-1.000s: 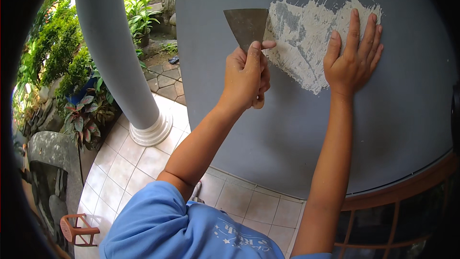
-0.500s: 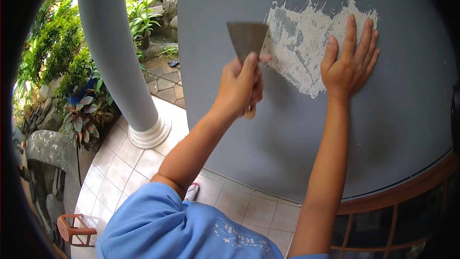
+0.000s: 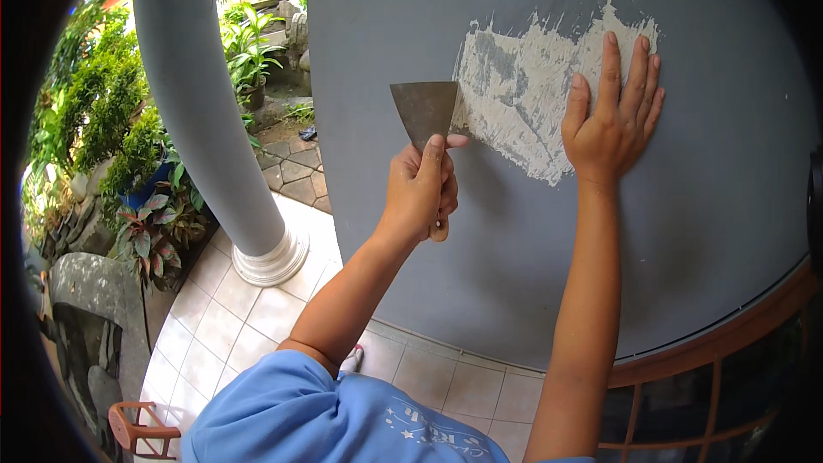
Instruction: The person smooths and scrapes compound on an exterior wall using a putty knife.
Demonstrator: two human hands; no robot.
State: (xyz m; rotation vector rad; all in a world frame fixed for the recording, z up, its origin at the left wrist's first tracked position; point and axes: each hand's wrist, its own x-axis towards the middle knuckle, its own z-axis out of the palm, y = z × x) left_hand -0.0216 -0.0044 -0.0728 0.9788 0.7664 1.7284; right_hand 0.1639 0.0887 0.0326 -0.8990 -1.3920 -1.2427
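Observation:
My left hand [image 3: 420, 184] is closed round the handle of a putty knife [image 3: 426, 110]. Its broad metal blade points up, just left of a rough off-white patch [image 3: 514, 94] on the grey wall [image 3: 386, 17]. Whether the blade touches the wall I cannot tell. The end of a wooden handle shows below my fist. My right hand [image 3: 613, 124] lies flat with fingers spread over the right side of the patch and holds nothing. Streaks of grey show through the patch, and its upper edge is ragged.
A grey round column [image 3: 193, 94] with a white base stands at the left on pale floor tiles [image 3: 214, 326]. Beyond it are green plants [image 3: 249, 51] and rocks. An orange-brown stool [image 3: 141, 429] stands at lower left. A brown-framed window [image 3: 677, 403] lies at lower right.
My left hand has moved down and slightly left with the putty knife. My right hand stays on the patch. The whole view has shifted a little.

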